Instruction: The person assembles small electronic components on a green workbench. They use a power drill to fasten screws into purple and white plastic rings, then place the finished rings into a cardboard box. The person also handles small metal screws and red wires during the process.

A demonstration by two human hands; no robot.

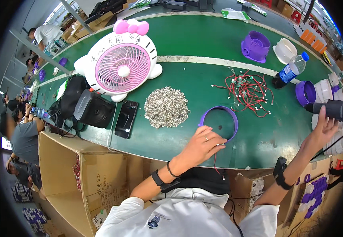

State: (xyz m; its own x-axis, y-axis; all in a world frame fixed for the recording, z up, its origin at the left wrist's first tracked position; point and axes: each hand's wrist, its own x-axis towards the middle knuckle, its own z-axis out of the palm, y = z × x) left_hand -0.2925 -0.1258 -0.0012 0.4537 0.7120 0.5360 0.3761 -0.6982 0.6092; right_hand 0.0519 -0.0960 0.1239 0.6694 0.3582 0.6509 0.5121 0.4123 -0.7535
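My left hand (205, 145) is closed at the near rim of a purple plastic ring (235, 118) lying near the table's front edge. From the same fingers a thin red wire (215, 160) hangs over the edge, with small white bits at the fingertips. At the far right, my right hand (324, 128) has its fingers against a dark grey cylindrical tool (336, 110) with a black end. To the left of the ring is a pile of small silvery metal pieces (166, 107). Beyond it lies a tangle of red wires (250, 93) with white connectors.
A pink-and-white fan (124, 71), black speaker (94, 108) and phone (126, 119) stand left. Purple housing (255, 47), white housing (285, 51), dark-drink bottle (292, 70) and another purple ring (305, 93) are at the right. A cardboard box (60, 158) sits below the table.
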